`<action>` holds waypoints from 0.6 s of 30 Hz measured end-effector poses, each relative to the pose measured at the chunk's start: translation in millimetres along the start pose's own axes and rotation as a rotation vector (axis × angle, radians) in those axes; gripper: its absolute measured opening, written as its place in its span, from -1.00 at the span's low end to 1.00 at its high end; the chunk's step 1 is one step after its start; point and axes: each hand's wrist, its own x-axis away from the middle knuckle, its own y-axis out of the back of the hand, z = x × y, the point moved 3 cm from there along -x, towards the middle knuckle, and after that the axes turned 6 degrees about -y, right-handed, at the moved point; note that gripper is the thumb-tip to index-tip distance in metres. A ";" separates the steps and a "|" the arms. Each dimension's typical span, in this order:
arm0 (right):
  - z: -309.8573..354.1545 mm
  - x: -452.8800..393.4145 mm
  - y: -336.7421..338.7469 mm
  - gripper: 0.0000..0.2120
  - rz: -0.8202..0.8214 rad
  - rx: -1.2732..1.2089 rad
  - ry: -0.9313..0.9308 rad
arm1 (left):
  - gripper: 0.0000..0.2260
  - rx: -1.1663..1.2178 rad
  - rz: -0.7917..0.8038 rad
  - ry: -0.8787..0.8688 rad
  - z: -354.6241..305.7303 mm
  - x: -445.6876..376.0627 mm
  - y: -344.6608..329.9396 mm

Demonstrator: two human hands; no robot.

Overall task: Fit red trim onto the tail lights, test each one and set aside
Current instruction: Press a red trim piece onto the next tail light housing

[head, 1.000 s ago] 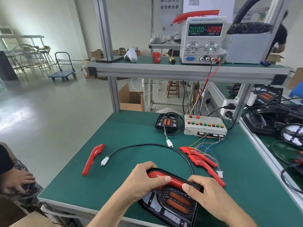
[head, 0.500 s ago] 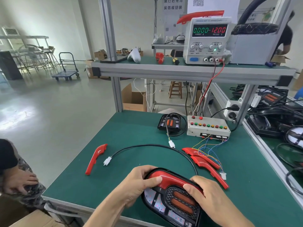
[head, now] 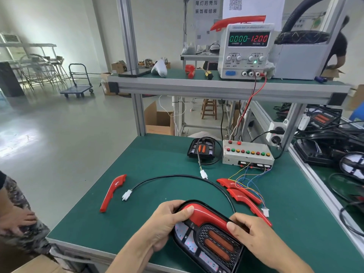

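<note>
We hold a black, rounded tail light (head: 208, 243) with a honeycomb grille and two orange bars at the near edge of the green mat (head: 157, 160), a glossy red trim (head: 204, 214) curving along its top. Our left hand (head: 165, 223) grips the light's left end, thumb on the trim's wide end. Our right hand (head: 254, 236) curls over the right end, thumb pressing the trim's narrow tail.

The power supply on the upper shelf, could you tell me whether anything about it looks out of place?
Yes: a loose red trim piece lies on top of the power supply, overhanging its left edge, away from the other trims on the green table.
</note>
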 end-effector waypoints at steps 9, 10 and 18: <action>-2.3 1.1 -7.2 -0.37 -0.095 -0.180 -0.017 | -0.75 0.058 -0.019 -0.006 5.3 -1.1 -4.0; -3.1 1.7 -8.1 -0.37 -0.102 -0.183 -0.030 | -0.73 0.065 -0.022 -0.006 5.3 -1.0 -3.9; -9.3 4.0 -12.0 -0.34 -0.124 -0.200 -0.050 | -0.62 0.055 -0.039 0.008 10.0 -3.5 -3.4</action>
